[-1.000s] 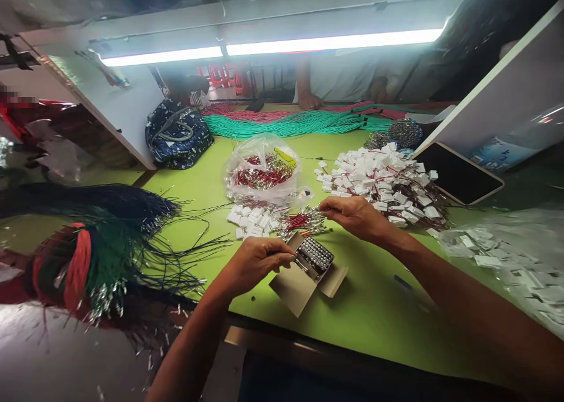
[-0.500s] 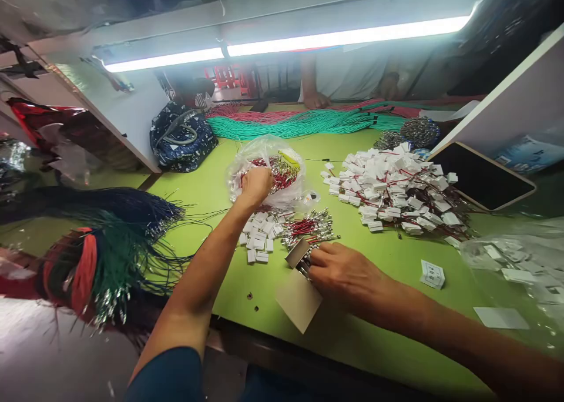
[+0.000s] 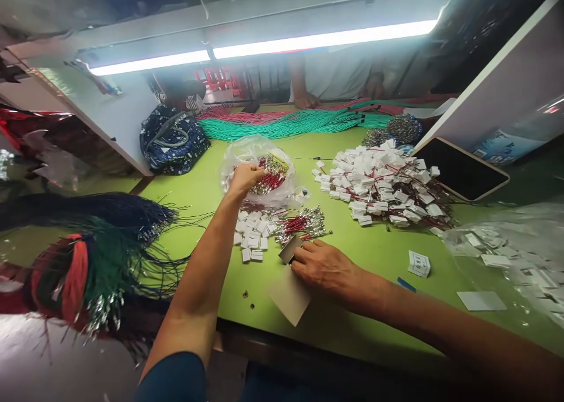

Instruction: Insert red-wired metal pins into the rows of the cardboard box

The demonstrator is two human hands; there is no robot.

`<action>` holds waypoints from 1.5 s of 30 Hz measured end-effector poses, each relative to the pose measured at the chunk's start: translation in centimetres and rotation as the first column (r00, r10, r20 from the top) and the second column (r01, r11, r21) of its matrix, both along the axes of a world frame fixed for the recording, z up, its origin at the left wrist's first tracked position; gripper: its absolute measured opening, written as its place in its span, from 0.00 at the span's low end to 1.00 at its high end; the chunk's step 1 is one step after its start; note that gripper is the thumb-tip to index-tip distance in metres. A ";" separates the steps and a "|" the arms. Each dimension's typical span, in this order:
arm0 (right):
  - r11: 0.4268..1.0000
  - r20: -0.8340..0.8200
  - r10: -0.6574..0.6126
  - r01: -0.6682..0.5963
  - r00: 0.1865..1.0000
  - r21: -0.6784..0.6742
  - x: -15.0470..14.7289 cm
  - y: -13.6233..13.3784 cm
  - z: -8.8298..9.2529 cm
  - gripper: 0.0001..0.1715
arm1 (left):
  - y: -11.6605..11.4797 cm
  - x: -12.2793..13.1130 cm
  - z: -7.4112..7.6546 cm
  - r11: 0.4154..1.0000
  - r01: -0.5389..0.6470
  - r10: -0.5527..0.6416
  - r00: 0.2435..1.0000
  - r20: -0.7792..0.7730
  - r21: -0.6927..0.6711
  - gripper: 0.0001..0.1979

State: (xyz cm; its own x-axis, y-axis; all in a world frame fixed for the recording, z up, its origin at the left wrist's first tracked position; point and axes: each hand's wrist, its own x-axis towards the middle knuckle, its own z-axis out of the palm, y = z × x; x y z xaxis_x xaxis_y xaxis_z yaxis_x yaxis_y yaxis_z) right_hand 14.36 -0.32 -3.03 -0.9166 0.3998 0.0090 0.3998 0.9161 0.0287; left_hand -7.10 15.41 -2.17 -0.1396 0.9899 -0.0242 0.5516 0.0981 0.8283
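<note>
Reaching beyond the box (image 3: 288,299), left hand (image 3: 249,177) is now over the bag (image 3: 233,149); a second ago it was at the box. Right hand (image 3: 324,267) has swapped in, come back from the wire heap (image 3: 301,223) to cover the box. Judgement: the work is split, one hand at the wire supply, one minding the box.

Left fingers and thumb drawn close together at the red wires (image 3: 274,181); cannot tell if one is pinched. Right fingers curled over the box, its contents hidden; cannot tell whether they grip the wall or something inside.

Box: plain tan card, flat flap out toward the near edge. Bag: thin, crumpled, see-through. Heap just beyond the box: red strands, shiny metal ends. Left of it, white blocks (image 3: 252,234), small, hard-edged, plastic-looking.
</note>
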 end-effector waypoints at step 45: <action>0.697 -0.646 -0.668 0.008 0.370 -0.717 -0.4 0.9 -0.6 0.06 | -17.4 5.4 0.2 0.986 -0.016 0.162 0.245 0.956 -0.163 0.12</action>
State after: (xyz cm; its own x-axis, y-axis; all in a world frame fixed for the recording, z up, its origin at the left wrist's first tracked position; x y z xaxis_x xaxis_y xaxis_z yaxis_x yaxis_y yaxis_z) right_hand 13.98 0.54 -3.59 -0.3271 0.8935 0.3076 0.1822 0.3791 -0.9072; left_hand -1.74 -2.04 -1.94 -0.0261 0.9533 -0.3008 -0.6691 0.2069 0.7138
